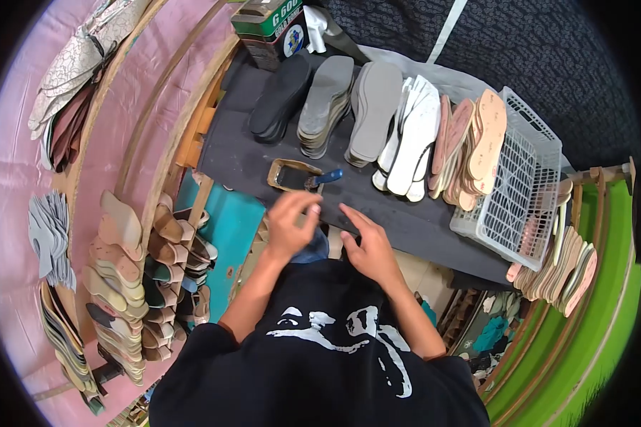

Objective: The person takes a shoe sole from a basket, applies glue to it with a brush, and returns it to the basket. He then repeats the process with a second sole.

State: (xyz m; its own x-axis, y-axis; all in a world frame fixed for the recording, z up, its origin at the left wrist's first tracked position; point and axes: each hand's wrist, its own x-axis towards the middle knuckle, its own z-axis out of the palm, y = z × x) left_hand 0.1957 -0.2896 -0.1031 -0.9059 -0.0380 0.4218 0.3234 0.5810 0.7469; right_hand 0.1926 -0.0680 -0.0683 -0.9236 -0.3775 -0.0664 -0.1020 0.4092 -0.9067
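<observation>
My left hand [292, 226] is over the front edge of the dark table, its fingers loosely bent and nothing visible in them. Just beyond it lies a shallow tray [273, 173] with dark contents and a blue-handled brush [327, 176] resting on its side; the hand appears apart from both. My right hand [370, 247] is open by the same edge, fingers stretched towards the left hand, holding nothing. Across the table stand stacks of insoles: black [281, 96], grey [327, 96], lighter grey [377, 103], white [414, 135] and tan [486, 139].
A metal can [269, 28] sits at the back left corner. The grey plastic crate [509, 199] occupies the right end, with more insoles [563, 274] beside it. On the left, a rack holds shoes [167, 252] and shoe parts [114, 285]. Dark patterned fabric [534, 57] hangs behind.
</observation>
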